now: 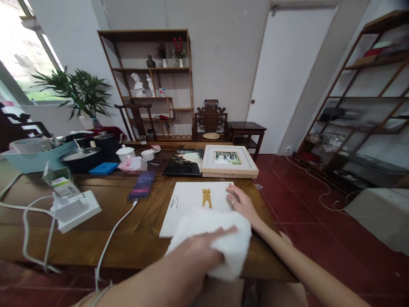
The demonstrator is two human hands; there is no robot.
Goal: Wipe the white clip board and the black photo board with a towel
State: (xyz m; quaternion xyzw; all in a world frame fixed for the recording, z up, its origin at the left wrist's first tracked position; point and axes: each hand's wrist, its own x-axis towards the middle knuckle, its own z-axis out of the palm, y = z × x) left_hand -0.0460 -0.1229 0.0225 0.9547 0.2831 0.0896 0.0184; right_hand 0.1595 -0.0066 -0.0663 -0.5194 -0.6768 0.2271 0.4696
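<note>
Cloth (207, 220), white and crumpled, over flat white rectangular board (190, 200)

Left hand (204, 253), half-curled and blurred, holds the cloth across the board's near part. Right hand (242, 205), open and ringed, touches the far right corner. The board lies on the brown wooden tabletop (134, 238).

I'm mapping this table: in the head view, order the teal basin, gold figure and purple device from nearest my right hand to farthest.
From the right hand:
1. Gold figure, just left, on the white board.
2. Purple device, farther left.
3. Teal basin, at the table's left end.
</note>
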